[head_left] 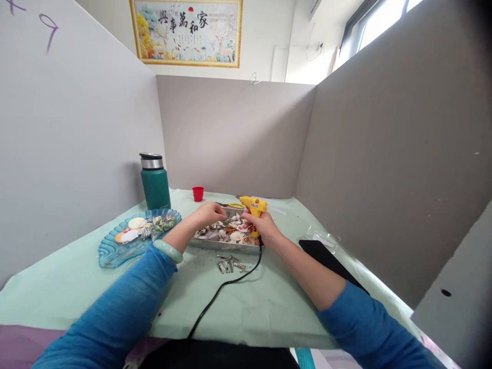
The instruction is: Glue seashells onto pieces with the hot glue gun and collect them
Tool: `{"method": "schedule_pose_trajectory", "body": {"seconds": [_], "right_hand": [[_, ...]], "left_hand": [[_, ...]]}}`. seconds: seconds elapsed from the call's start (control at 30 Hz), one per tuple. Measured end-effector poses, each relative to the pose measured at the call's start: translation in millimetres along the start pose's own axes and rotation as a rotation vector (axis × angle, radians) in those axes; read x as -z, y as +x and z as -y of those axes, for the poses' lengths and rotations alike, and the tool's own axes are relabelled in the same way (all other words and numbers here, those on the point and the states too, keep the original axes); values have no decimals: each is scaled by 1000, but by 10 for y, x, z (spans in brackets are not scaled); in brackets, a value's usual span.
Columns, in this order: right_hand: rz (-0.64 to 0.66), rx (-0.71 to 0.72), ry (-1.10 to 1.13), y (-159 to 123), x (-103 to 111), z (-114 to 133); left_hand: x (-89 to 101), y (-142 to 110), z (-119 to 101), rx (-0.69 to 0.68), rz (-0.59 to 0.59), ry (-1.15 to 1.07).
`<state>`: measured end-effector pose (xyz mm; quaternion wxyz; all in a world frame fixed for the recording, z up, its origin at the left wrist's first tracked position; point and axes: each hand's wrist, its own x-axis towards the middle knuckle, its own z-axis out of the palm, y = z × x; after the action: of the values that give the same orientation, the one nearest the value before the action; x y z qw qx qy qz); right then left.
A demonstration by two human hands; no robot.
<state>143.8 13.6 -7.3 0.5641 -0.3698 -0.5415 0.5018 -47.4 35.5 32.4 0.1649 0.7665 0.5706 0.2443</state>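
My right hand [266,228] is wrapped round the handle of a yellow glue gun [254,205], whose nozzle points left and whose black cord [226,283] runs down to the table's front edge. Beneath both hands lies a shallow metal tray [230,245] full of mixed seashells [235,236]. My left hand [209,212] hangs over the tray's left part with its fingers drawn together; whatever they pinch is too small to make out. Several small silvery metal clips [229,264] lie in front of the tray.
At the left, a blue shell-shaped dish [109,256] holds more shells, with a green bottle [155,187] behind it. Toward the back are a red cup [198,193] and yellow-handled scissors [235,205]. A black flat object [326,261] lies right. Grey panels enclose the table.
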Motion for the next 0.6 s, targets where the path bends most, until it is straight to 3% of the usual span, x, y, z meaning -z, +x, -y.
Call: {"method": "schedule_pose_trajectory", "body": {"seconds": [0.13, 0.33, 0.5, 0.6], "right_hand": [[5, 0, 8, 8, 4, -10], [6, 8, -20, 10, 15, -22], [10, 17, -21, 1, 19, -20], [15, 22, -21, 2, 23, -24]], "left_hand": [[118, -16, 8, 0, 5, 134], [479, -9, 147, 107, -39, 437], [719, -50, 332, 328, -127, 675], [789, -58, 474, 433, -121, 719]]}}
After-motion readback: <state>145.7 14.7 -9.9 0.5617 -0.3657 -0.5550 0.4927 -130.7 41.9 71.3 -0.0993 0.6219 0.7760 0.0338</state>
